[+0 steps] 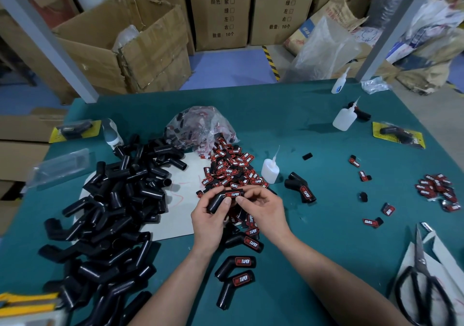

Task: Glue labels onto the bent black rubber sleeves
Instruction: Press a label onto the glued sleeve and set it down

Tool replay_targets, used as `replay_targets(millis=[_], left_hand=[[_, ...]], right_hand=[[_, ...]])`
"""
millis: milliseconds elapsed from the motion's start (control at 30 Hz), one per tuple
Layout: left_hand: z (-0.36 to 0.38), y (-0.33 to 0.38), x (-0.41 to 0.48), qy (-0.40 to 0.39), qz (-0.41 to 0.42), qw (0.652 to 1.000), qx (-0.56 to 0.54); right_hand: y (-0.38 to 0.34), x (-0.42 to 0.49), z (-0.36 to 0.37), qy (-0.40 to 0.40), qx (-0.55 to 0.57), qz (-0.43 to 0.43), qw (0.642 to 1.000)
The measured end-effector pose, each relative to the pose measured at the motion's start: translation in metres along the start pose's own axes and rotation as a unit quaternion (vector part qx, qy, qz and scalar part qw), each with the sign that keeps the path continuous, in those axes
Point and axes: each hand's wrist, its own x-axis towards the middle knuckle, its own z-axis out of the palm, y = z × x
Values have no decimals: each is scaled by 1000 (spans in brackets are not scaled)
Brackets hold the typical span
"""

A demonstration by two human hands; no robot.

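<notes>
Plastic bag (200, 127) holds labels (232, 167) (some spilled).

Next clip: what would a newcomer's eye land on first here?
Both hands, left hand and right hand, pressing a red label onto a bent black sleeve at centre. Left of them sprawls a big pile of unlabelled sleeves; behind them, a heap of loose labels.

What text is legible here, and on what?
"TAPER", first letters too dim: label on the sleeve in both hands, and loose labels.
"10个": cardboard boxes.
Other box characters: too blurred.
Sack print: unreadable.
</notes>
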Motion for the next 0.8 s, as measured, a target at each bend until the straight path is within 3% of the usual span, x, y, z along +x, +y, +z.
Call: replay_targets(millis=[333, 600, 800], left_hand=[[0, 0, 0, -4, 3, 1000, 8], [0, -3, -1, -20, 2, 999, 31], [-1, -6, -3, -44, 18, 998, 44]], right_hand=[[-2, 2, -1, -45, 9, -13, 999], [-1, 2, -2, -75, -68, -38, 994], [4, 1, -2, -55, -81, -67, 993]])
